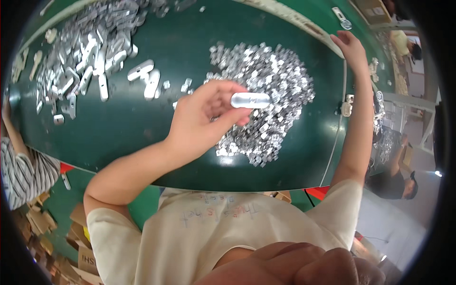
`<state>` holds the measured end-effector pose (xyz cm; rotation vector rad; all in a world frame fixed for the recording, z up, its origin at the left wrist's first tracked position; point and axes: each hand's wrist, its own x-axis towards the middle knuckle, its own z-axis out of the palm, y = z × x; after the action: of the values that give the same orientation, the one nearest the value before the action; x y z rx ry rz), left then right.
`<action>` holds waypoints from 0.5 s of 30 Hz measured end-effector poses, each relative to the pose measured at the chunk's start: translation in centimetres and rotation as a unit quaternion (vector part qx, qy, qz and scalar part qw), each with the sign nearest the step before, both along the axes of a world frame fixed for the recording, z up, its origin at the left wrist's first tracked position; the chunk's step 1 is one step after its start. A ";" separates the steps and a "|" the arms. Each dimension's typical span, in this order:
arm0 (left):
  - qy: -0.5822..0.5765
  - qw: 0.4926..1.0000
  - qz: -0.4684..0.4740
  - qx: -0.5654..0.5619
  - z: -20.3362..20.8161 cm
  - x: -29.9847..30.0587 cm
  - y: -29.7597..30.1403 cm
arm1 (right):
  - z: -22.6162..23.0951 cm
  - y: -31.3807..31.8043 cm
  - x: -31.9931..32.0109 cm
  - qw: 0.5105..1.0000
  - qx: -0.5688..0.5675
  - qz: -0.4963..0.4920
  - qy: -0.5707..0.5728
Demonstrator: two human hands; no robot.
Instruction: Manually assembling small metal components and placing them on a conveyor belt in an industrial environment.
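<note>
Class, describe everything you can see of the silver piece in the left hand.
The piece is a long, narrow bar with rounded ends, smooth, shiny and apparently metal. Small darker detail shows on its right half, too blurred to make out. It points left to right across the picture, its left part gripped by the left hand, its right end free. Behind it in view lies the heap.

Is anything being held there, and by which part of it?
Yes: a shiny silver metal strip with rounded ends, pinched near its left end by the person's left grip, between thumb and fingers. The right grip shows nothing held.
</note>
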<state>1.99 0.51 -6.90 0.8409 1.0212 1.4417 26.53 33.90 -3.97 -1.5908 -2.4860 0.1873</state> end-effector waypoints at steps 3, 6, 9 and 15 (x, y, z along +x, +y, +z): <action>0.017 0.999 -0.011 -0.025 0.0 -0.1 0.0 | -2.2 12.6 5.0 0.990 0.083 -0.117 -0.015; 0.015 0.998 -0.019 -0.063 0.1 -0.4 0.5 | -4.6 19.3 5.6 0.972 0.094 -0.217 0.009; -0.009 0.997 -0.065 -0.037 0.0 -0.5 1.5 | -8.2 22.0 8.8 0.952 -0.018 -0.300 0.052; 0.040 0.998 -0.027 -0.050 0.2 -0.6 0.9 | -3.3 5.7 -3.8 0.958 0.003 0.011 0.287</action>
<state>1.37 1.38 -6.65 0.8535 1.1129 1.3091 22.69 39.63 -7.29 -1.2697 -2.0442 0.5560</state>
